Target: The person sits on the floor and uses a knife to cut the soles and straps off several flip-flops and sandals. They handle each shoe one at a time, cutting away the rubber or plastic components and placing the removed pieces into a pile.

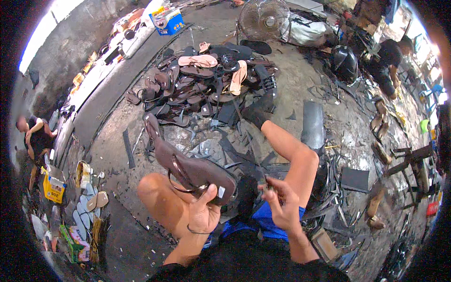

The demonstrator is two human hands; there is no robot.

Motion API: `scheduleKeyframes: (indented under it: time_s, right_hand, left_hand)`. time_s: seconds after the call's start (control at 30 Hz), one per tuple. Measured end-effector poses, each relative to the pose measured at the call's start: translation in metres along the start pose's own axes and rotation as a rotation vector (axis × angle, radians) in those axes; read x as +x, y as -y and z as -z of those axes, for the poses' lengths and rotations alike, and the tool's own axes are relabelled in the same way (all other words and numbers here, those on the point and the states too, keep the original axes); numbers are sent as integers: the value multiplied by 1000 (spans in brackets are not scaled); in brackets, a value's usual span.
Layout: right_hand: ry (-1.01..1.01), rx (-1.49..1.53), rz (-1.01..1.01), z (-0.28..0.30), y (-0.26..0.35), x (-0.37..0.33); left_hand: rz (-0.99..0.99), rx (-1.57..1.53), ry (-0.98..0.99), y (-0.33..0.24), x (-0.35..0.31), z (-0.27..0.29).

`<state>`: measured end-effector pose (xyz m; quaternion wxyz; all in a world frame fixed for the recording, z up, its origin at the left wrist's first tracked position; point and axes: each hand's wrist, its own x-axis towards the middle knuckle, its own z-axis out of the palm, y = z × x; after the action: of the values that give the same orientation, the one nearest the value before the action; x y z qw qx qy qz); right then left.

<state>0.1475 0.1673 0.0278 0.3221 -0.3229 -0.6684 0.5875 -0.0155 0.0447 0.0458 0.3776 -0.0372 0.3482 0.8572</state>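
My left hand (204, 211) is closed around the edge of a dark brown thong sandal (197, 170), thumb on its upper side near a small white sticker. The sandal is tilted, its far end pointing up and left above my bent left knee. To its right, my right hand (282, 203) is raised with fingers curled, apart from the sandal. A thin dark thing (267, 179) shows at its fingertips; its kind is too small to tell. Ahead of my feet lies a heap of mostly brown sandals (197, 87), with a few pink ones (238, 78) on top.
Dark sheet scraps (355, 179) and strips litter the floor. A fan (264, 21) stands at the back. Boxes (167, 21) line the left wall, and light-coloured soles (87, 204) lie at left. One person (38, 136) is at far left, another (390, 58) at far right.
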Motion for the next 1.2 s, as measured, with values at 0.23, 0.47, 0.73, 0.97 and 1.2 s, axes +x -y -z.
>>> scheduleKeyframes:
  time_s: [0.23,0.47,0.73,0.97,1.2]
  right_hand:
    - [88,-357,-102,13,4,-54]
    - [264,-383,-97,23,4,-82]
    - [328,-408,-61,2,18,-61]
    - [334,-240,73,-46,8,-37]
    - [405,-201,34,-57,8,-36]
  left_hand:
    - [24,-189,-78,3,-7,22]
    - [33,-291,-98,-1,-22,18]
    - [93,-5,-83,5,-45,62]
    - [87,65,-21,8,-68,99]
    - [86,150,47,1,-70,118]
